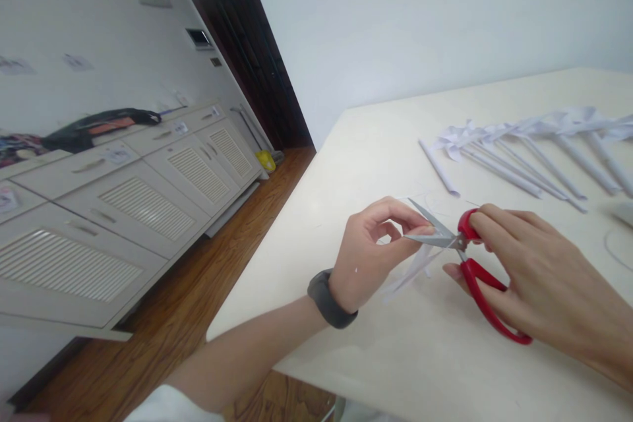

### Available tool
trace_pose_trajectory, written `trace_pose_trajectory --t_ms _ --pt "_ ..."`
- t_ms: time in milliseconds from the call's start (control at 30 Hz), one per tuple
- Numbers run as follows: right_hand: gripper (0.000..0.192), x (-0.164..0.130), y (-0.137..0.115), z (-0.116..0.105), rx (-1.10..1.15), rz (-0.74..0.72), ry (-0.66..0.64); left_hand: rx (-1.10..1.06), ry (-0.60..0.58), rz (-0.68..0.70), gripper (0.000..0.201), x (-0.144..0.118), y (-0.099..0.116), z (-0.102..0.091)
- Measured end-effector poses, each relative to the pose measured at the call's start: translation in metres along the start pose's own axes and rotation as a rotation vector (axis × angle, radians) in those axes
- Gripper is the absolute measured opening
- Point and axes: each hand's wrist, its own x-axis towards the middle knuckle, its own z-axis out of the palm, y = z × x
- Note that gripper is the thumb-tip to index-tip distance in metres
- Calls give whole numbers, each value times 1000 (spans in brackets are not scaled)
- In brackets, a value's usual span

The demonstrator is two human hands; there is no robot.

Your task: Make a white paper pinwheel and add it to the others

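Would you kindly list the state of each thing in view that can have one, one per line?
Red-handled metal scissors: blades open, held in the right hand.
Small white paper piece: pinched by the left hand, at the blades.
White paper pinwheels on rolled sticks: lying flat in a row on the cream table.
Dark wristband: worn on the left wrist.
White louvred cabinet doors: shut.

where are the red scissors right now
The red scissors are in the right hand, low right in the head view, blades open at the paper the left hand pinches.
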Motion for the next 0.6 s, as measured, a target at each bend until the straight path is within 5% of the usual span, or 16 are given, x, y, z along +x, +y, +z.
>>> trace_pose_trajectory --t_ms 600 --pt "18 6 -5 -8 28 -18 48 17 51 77 5 0 -1 2"
